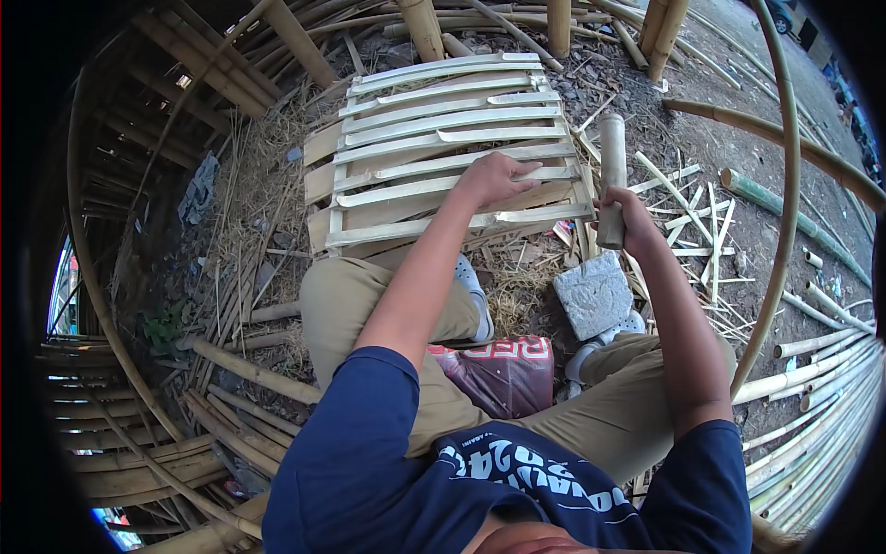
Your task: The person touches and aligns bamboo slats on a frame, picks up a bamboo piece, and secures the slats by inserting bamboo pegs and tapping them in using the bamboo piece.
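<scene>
A slatted bamboo panel [443, 140] lies before my knees, its pale split strips running crosswise over side rails. My left hand [498, 180] is on its right half, with the fingers curled at a bamboo slat [556, 174]; the thumb and fingertips are partly hidden. Beside the panel's right edge, my right hand [629, 220] grips the lower part of a thick bamboo tube [613, 152], held upright. Below that hand sits a grey stone block [595, 295], close to my right foot.
Split bamboo offcuts [711, 235] litter the ground at the right. A green bamboo pole [798, 222] and a stack of poles [821, 415] lie farther right. A curved bamboo pole [790, 185] crosses the right side. A printed red bag [503, 374] lies between my legs.
</scene>
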Tool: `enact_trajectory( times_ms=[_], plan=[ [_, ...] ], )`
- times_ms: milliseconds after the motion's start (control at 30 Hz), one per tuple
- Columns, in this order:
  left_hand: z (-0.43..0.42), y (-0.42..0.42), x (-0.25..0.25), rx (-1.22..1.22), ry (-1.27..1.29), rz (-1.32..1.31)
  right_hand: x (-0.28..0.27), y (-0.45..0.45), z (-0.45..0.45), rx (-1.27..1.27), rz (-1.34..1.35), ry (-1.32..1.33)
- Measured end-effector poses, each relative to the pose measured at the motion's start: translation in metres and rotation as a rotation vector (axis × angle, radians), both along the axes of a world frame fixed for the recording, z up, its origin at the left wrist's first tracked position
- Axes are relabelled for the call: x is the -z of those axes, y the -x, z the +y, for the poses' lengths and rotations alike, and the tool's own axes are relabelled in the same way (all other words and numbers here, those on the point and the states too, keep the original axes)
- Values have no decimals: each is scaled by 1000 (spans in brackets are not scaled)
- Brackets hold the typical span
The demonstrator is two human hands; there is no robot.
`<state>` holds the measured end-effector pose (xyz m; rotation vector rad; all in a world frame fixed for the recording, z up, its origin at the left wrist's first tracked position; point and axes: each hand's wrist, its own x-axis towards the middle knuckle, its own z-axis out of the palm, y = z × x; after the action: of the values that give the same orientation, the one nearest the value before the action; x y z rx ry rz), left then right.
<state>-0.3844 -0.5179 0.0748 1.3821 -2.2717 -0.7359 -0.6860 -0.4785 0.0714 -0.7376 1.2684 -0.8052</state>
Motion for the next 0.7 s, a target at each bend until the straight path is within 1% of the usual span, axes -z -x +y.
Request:
enact_trajectory(
  times_ms=[100,167,233,300,333,367,433,467,500,567,633,700],
  plan=[
    [2,-5,2,-28,-9,14,-8,-3,7,18,-5,-7],
    [3,1,1,-49,-20,8,-4,4,3,-57,13,-17],
    [3,1,-4,-68,-40,-15,-15,4,3,-30,34,5],
    [5,3,-6,-84,-47,-34,-35,12,5,-41,216,58],
    [5,3,-6,-87,-47,-37,-48,15,9,-41,250,132],
    [6,3,-5,-91,-48,-41,-61,19,17,-57,340,188],
    [6,3,2,-82,-29,-24,-64,35,15,-129,622,328],
    [5,2,4,-71,-42,-21,-55,41,13,-103,716,361],
    [5,5,0,-61,-52,-18,-69,41,20,-145,776,339],
    [6,11,-8,-74,-53,-65,-74,42,27,-153,932,412],
    [7,15,-11,-78,-57,-85,-99,34,38,-193,950,349],
    [4,14,-10,-74,-61,-77,-91,40,36,-182,1004,440]
  ],
)
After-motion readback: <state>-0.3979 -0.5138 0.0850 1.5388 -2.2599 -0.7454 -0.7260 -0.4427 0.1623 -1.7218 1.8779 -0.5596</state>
